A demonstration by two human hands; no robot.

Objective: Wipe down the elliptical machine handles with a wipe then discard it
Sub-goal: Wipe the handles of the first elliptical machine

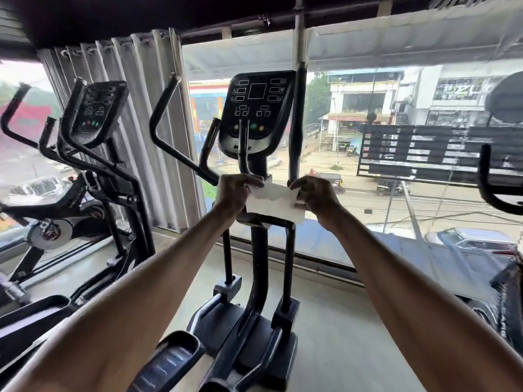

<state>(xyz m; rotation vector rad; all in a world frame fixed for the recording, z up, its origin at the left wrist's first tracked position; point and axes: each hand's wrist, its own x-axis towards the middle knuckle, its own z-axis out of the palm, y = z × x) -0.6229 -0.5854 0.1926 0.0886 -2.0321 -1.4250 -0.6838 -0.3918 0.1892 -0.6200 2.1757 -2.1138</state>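
You're pinching wipe [276,203] by top corners, left hand [235,193] and right hand [317,195], spreading it; handles not yet being wiped. Next, probably: taking it to left handle [164,131].

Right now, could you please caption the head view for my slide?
The left hand and right hand hold a white wipe spread between them below the elliptical console.

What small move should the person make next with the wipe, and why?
Probably carry the wipe to the right handle and wrap it round the bar. Both the left hand and the right hand pinch the wipe, held spread before the console, and it seems to touch no handle yet; that bar stands closest.
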